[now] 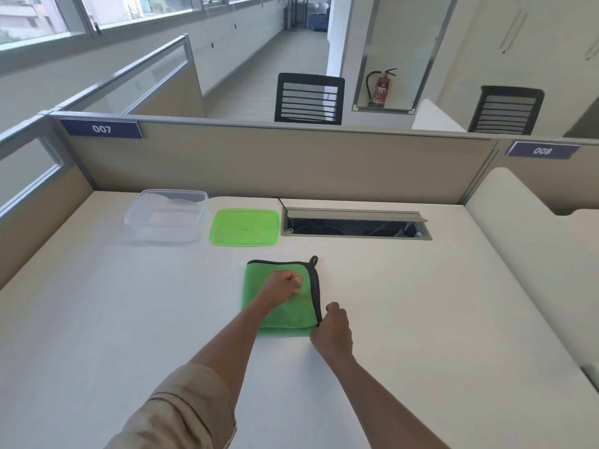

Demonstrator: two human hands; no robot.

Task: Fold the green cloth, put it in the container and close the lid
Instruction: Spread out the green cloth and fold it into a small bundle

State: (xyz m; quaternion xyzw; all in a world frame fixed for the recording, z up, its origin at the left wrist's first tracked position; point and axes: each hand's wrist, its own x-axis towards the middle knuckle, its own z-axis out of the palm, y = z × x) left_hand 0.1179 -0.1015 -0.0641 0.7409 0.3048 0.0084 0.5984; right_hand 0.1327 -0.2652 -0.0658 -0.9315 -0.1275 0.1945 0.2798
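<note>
Green cloth [285,314] lies folded mid-desk. Left hand [281,286], fingers curled, presses it flat; right hand [332,332] pinches its near-right corner, squaring edges. Empty container [167,215] and lid [244,226] wait far-left.

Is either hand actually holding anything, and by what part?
The right hand pinches the green cloth at its near right corner; the left hand only presses on top.

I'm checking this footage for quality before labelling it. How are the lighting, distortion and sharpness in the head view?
Head view: daylight is soft and even, leaving only faint shadows beside the clear container and green cloth; wide-angle distortion bows the partition and desk edges; the left hand and right hand are slightly soft, and the window is overexposed.
</note>
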